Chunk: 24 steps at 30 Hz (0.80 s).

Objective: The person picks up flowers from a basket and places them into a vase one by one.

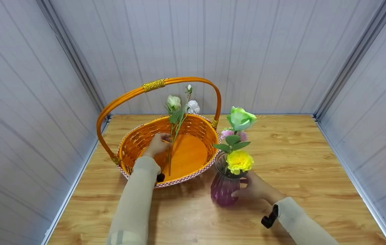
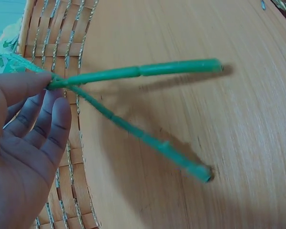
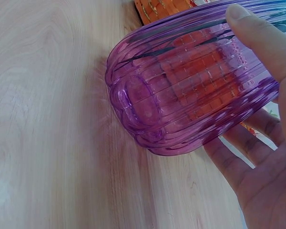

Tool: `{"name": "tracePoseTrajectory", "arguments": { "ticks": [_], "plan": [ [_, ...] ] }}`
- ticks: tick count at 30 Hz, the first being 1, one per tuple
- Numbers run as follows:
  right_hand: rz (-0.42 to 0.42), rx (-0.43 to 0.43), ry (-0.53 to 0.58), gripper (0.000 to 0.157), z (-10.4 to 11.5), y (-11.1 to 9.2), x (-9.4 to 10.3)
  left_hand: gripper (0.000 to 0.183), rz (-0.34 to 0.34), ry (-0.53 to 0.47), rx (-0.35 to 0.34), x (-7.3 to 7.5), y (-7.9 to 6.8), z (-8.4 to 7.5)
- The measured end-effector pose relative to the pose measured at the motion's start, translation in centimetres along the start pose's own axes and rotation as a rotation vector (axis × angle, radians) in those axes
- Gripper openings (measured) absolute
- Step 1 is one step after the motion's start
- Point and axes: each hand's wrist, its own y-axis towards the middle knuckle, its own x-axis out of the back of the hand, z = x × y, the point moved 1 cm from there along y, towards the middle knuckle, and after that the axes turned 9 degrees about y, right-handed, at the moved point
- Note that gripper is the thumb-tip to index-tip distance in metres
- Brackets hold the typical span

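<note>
**A:** Closest thing to the cam is the left sleeve [image 1: 133,200], with the right sleeve [image 1: 301,221] across from it, both reaching in from the near side of the desk [image 1: 298,146]. What are the hands up to?

**B:** Left hand [image 1: 158,145] is inside the basket [image 1: 193,153], which sits toward the desk's far left corner. Thumb and fingertips are clamped on two green stems [image 2: 181,67], loose ends hanging over the basket floor. Right hand [image 1: 259,189] is wrapped round the purple vase [image 1: 221,190], right of the basket and closer to the desk's near edge. Can't tell if its base fully touches the wood.

**A:** Tips?

**B:** Imo pinch both stems right where they meet so they don't fan out, and lift slowly. Hold the vase snug, not hard; it looks slick and probably top-heavy with that green rose [image 1: 241,119], yellow flower [image 1: 239,161] and pink flower [image 1: 226,134].

**A:** Anything in the way?

**B:** Yeah, the handle [image 1: 182,80] arches over the basket, and the basket's right rim stands between stems and vase. A cream rose [image 1: 173,102] and white flower [image 1: 193,107] show up by the far rim, so petals could snag. Pale wall panels [image 1: 264,58] rise behind the desk's far edge.
</note>
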Motion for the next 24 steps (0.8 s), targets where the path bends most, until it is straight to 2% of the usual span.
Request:
{"name": "tracePoseTrajectory", "arguments": {
  "ticks": [11, 24],
  "plan": [
    [0.001, 0.003, -0.01, 0.083, 0.0, 0.0, -0.1, 0.035, -0.023, -0.14, 0.07, 0.2, -0.2, -0.2],
    [-0.01, -0.028, -0.008, 0.083, 0.4, -0.1, -0.1, 0.026, -0.146, -0.248, 0.038, 1.1, -0.7, -1.8]
  ]
}}
